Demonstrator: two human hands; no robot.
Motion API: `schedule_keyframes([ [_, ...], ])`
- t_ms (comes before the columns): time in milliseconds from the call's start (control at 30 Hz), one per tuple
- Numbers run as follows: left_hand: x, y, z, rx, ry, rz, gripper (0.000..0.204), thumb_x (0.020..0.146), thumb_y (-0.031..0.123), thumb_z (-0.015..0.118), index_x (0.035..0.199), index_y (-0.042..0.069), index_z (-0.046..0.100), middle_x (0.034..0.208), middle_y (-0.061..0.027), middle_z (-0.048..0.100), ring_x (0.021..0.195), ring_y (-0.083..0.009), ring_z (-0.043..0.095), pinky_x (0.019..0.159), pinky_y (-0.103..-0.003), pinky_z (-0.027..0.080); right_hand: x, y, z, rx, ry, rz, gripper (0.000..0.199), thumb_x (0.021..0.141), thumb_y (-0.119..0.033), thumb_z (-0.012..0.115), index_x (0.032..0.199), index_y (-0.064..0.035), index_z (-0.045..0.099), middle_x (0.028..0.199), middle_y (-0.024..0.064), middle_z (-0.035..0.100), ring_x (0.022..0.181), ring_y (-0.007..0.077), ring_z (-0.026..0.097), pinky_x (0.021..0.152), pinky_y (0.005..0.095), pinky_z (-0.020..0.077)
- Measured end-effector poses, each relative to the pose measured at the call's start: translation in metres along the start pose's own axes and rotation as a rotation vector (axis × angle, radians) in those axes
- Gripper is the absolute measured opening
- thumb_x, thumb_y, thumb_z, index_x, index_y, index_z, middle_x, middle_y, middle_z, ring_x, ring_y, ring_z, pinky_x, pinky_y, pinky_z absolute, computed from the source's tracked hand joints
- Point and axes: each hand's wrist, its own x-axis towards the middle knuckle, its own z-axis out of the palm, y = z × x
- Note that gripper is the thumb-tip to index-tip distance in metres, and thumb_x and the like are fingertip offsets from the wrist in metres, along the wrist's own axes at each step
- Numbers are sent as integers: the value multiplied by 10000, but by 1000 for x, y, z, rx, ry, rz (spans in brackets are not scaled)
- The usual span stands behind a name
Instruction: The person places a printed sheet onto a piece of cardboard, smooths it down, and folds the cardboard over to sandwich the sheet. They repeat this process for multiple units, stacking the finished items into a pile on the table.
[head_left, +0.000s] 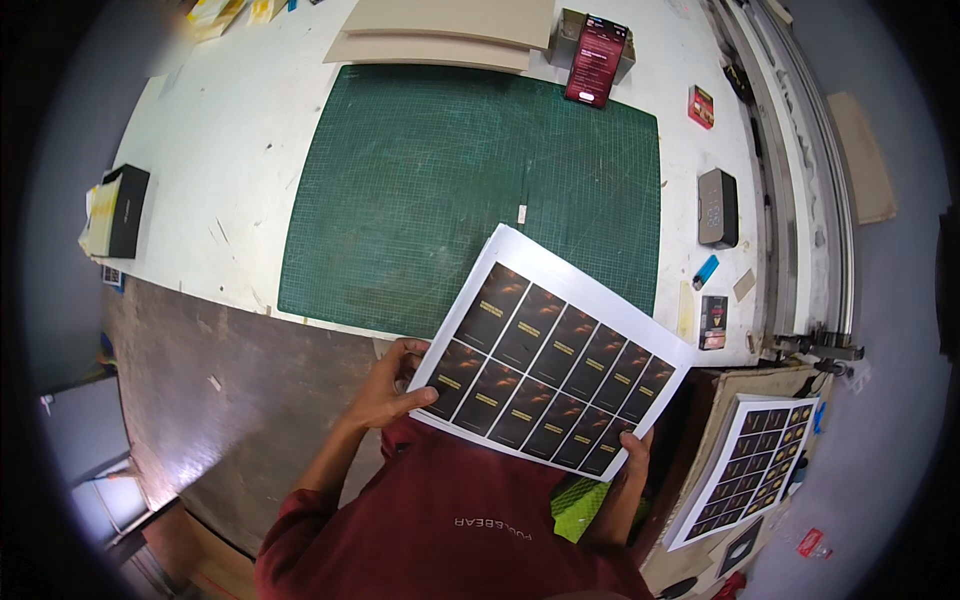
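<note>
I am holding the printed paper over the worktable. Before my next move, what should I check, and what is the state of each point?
1. Left hand gripping the printed paper at its left edge: ok.
2. Right hand gripping near the lower right corner: ok.
3. Printed side facing up: ok.
4. Paper square to the green cutting mat: not ok, it is slanted.
5. Mat free of scraps: not ok, a small white piece lies there.
6. Number of sheets held: cannot tell.

Cutting mat (420, 190) and printed sheets (547, 368) show a workshop.
</note>
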Motion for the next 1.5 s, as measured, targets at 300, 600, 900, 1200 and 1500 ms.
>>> schedule_keyframes([
  [300,-18,30,1,-184,-196,-224,875,704,220,818,1409,-61,383,1301,-200,554,1195,-306,546,1030,-416,402,0,-43,1,-156,-25,-42,938,597,-225,823,1388,20,382,1151,90,592,998,183,605,822,320,506],
  [600,40,96,-38,236,-57,297,854,569,154,910,1309,-1,513,1245,-123,597,1161,-229,548,1027,-367,409,103,-121,47,-364,-477,-402,880,537,-36,810,1324,25,421,1183,146,582,1083,295,593,946,431,488],
  [900,95,67,-84,540,134,360,1047,553,324,931,1405,27,399,1377,-157,498,1281,-282,465,1084,-421,369,163,-144,125,-466,-496,-685,1243,594,-331,919,1523,-35,149,1338,141,500,1145,210,527,1009,338,430],
  [1200,91,138,0,-162,233,764,1618,317,1065,224,1525,4,40,1581,-240,76,1465,-388,80,1179,-509,111,145,-143,148,-72,-456,-719,1350,566,-737,747,1536,-78,79,1538,266,218,1415,358,281,1162,492,252],
  [1500,92,129,-11,-185,164,683,1518,390,1040,51,1524,37,-61,1595,-207,-16,1479,-337,7,1188,-483,65,168,-135,129,66,-608,-761,952,869,-686,472,1533,-94,133,1570,200,185,1456,316,186,1188,458,178],
])
